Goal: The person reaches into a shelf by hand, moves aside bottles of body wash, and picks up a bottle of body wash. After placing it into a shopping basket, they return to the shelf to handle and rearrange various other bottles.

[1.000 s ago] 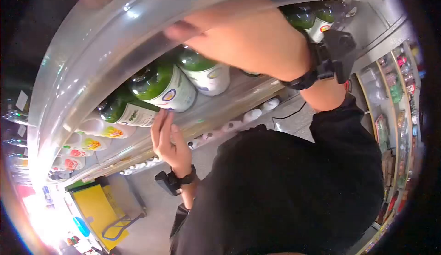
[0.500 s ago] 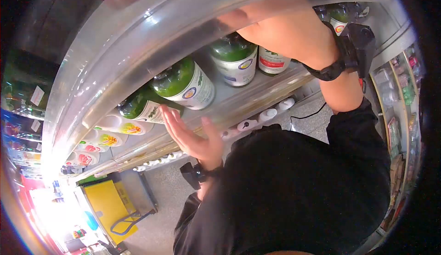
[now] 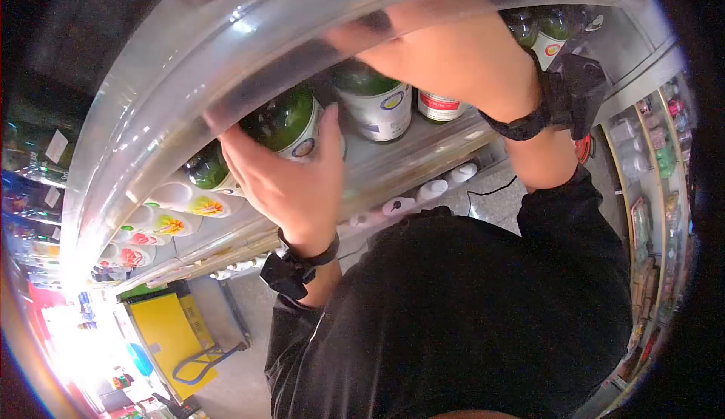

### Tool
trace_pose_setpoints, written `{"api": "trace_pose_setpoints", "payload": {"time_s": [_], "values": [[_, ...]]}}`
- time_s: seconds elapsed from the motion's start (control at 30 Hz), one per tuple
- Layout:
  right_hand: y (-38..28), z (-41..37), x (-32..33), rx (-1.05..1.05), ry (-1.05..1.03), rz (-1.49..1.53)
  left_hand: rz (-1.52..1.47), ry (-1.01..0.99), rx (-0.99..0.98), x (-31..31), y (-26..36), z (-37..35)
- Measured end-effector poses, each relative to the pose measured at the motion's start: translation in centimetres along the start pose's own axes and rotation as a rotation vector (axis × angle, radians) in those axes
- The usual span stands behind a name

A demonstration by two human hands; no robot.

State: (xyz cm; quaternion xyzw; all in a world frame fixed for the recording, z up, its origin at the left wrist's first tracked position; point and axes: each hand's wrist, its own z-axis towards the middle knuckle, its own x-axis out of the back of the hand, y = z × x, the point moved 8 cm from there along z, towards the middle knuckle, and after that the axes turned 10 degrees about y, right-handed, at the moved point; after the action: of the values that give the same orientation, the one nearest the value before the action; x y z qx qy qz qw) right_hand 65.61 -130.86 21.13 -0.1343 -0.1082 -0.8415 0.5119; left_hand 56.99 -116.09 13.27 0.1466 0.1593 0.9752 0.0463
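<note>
My left hand is wrapped round a green bottle with a white label, thumb on its near right side and fingers on its left. My right hand reaches over the shelf, above a second green bottle and a bottle with a red band on its label. The right fingers are blurred behind the clear curved edge, so what they touch is hidden. Black straps with dark devices circle both wrists. Another green bottle stands left of the left hand.
White bottles with flower prints stand farther left on the shelf. A clear curved edge crosses the top of the view. White bottles line a lower level. A yellow panel stands on the floor; stocked shelves are at right.
My left hand has moved up and left, from beside the bottles to round one green bottle. My right hand has shifted slightly left, and the view has moved a little.
</note>
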Motion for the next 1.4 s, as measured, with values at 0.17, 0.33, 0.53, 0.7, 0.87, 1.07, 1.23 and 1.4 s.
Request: {"api": "trace_pose_setpoints", "payload": {"time_s": [0.17,0.33,0.53,0.7,0.87,1.07,1.23,1.4], "values": [[-0.1,-0.6,-0.5,-0.008,0.039,0.141,0.141,-0.024,-0.094,-0.3,0.9,1.1],[-0.8,-0.8,0.0,0.041,-0.061,0.050,0.077,0.023,-0.129,-0.5,1.4,1.3],[-0.6,-0.5,0.5,0.019,-0.081,0.082,-0.018,0.051,-0.119,-0.9,1.9,1.0],[-0.2,-0.9,0.4,-0.035,-0.151,0.096,-0.033,0.034,-0.036,-1.0,1.0,0.2],[-0.6,-0.8,0.2,-0.081,-0.110,0.137,-0.204,0.015,-0.044,-0.6,0.1,-0.7],[-3.1,-2.8,2.9,-0.242,-0.041,0.205,-0.189,0.241,-0.099,5.4,-3.1,-5.1],[-6.8,-7.6,3.0,-0.211,-0.049,0.624,0.005,0.125,0.401,5.6,-8.4,-5.6],[-9.1,-11.8,3.0,-0.297,0.044,0.773,0.189,-0.034,0.365,5.4,-10.1,-6.2]]}}
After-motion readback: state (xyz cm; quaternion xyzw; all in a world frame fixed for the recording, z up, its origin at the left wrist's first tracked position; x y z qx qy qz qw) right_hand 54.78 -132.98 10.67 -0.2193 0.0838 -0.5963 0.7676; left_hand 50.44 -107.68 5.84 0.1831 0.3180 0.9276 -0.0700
